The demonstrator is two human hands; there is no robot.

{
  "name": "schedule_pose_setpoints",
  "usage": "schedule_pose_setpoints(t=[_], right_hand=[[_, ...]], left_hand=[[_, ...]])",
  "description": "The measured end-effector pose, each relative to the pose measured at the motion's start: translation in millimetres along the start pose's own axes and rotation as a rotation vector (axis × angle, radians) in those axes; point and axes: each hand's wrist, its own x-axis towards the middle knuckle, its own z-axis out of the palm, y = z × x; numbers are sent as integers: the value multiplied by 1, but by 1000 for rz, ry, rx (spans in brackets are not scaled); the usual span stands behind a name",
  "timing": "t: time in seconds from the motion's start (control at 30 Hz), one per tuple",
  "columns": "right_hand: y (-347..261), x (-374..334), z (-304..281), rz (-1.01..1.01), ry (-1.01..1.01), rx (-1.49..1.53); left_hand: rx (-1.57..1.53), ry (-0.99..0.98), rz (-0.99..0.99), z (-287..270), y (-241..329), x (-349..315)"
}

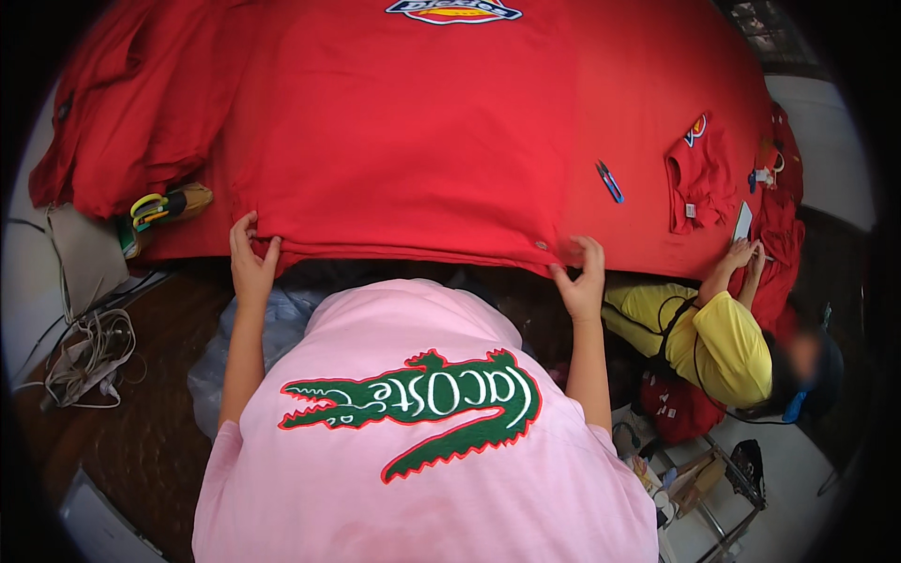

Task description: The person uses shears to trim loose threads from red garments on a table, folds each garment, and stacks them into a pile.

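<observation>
A red shirt (404, 159) lies spread on a red-covered table, with a colourful badge (453, 9) at its far end. Its layered hem (404, 251) runs along the near table edge. At the hem's left corner is my left hand (253, 263), thumb and fingers apart around the cloth edge. My right hand (584, 280) is at the right corner, its thumb against the hem and its fingers spread, slightly blurred. Neither hand shows a clear pinch. A small round spot (542, 245) sits on the cloth near my right thumb.
Blue-handled thread snips (610, 182) lie right of the shirt. Yellow-handled scissors (148, 211) and more red garments (141, 103) are at left. A co-worker in yellow (727, 347) sits at right, hands by a phone (742, 221). Tangled cables (94, 357) hang at lower left.
</observation>
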Motion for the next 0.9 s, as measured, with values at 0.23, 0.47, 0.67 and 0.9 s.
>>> schedule_pose_setpoints(t=[0.23,0.47,0.67,0.9], right_hand=[[17,-21,8,-104,189,-71],[27,-37,-26,-362,-12,-324],[70,-49,-30,35,64,169],[87,-16,0,360,-37,464]], left_hand=[[63,68,62,-3,-14,4],[229,-48,-27,-13,-31,-25],[371,76,227,26,70,-6],[39,-411,697,172,247,-22]])
